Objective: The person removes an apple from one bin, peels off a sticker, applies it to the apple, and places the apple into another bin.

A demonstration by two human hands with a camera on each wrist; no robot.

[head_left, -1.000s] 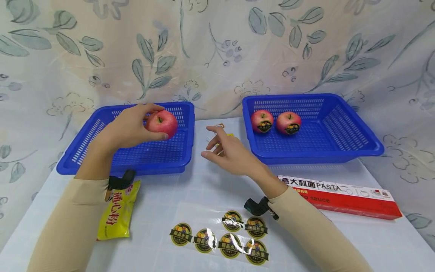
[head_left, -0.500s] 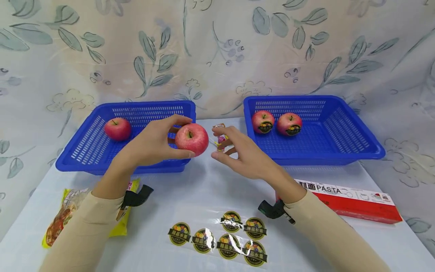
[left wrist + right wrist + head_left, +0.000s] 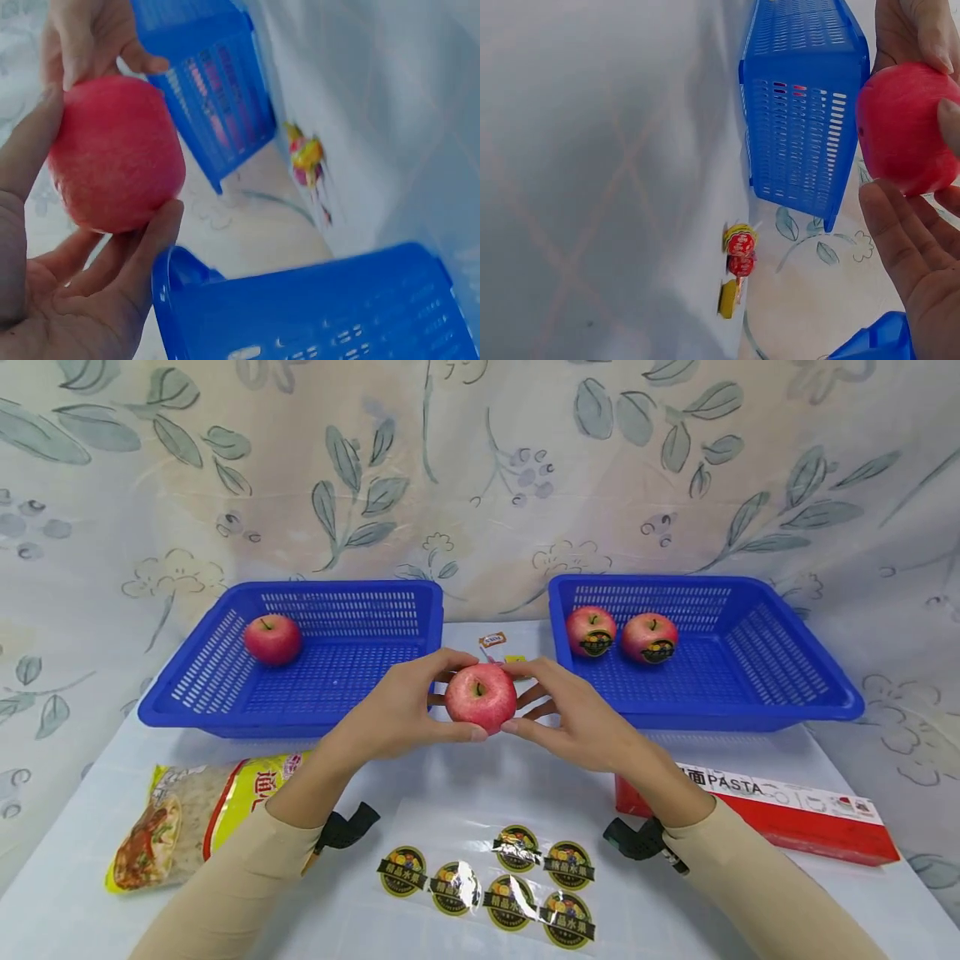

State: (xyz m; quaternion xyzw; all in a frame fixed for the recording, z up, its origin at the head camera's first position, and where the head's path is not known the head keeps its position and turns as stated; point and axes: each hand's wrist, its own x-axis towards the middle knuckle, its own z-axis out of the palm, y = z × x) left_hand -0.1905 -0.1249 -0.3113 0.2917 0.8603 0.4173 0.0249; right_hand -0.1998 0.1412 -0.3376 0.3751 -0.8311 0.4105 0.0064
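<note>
Between both hands, over the gap separating two baskets, is a red apple [image 3: 482, 697], stem upward, with no sticker on the side facing the head camera. My left hand [image 3: 401, 706] grips its left side, thumb in front and fingers behind. My right hand [image 3: 581, 718] holds the right side with thumb and fingertips. The left wrist view shows the apple [image 3: 120, 154] from close by, both hands against it. Nearer the table front lies a clear sheet [image 3: 442, 822] bearing several round black-and-gold stickers [image 3: 510, 902].
A blue basket [image 3: 240, 720] at left contains one plain apple [image 3: 272, 639]. In the right basket [image 3: 720, 718] sit two stickered apples [image 3: 649, 637]. Wrapped candies [image 3: 740, 251] lie between the baskets. A yellow pasta bag [image 3: 187, 827] and red pasta box [image 3: 810, 827] flank the sheet.
The left hand has carried the apple out of the left basket, rightward to the middle. The right hand has come to meet it and now holds its right side.
</note>
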